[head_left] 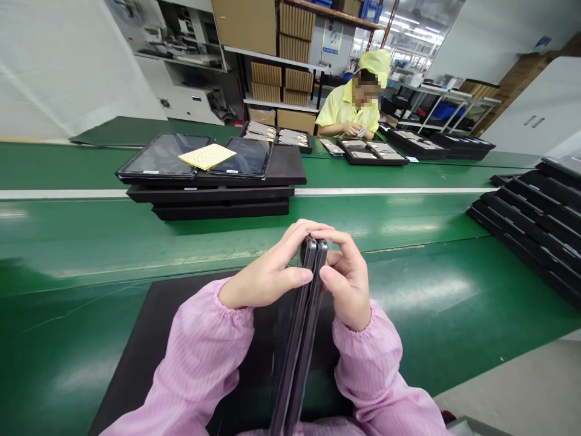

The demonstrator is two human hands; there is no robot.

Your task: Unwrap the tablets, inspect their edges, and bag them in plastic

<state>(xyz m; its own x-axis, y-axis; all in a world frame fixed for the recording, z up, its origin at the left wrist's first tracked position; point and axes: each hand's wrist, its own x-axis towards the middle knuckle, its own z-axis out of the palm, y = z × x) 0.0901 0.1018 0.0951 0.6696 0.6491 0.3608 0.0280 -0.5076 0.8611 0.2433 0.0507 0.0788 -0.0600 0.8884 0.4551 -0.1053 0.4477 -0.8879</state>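
Observation:
Two dark tablet-like panels stand on edge side by side in front of me, the left panel (pixel 294 339) and the right panel (pixel 309 327) nearly touching. My left hand (pixel 265 272) is closed on the left panel, its thumb against the near edge and its fingers over the top corner. From the other side my right hand (pixel 349 278) grips the right panel, with its thumb on the edge and fingers reaching over the top. The fingertips of both hands meet near the upper corners. Beneath them lies a black mat (pixel 145 345) on the green bench.
Ahead to the left, stacked black foam trays (pixel 222 195) bear two tablets (pixel 158 156) and a yellow sticker sheet (pixel 207 156). More black trays (pixel 535 224) are piled at right. Across the bench, a person in yellow (pixel 347 106) handles small parts beside a parts tray (pixel 372 158).

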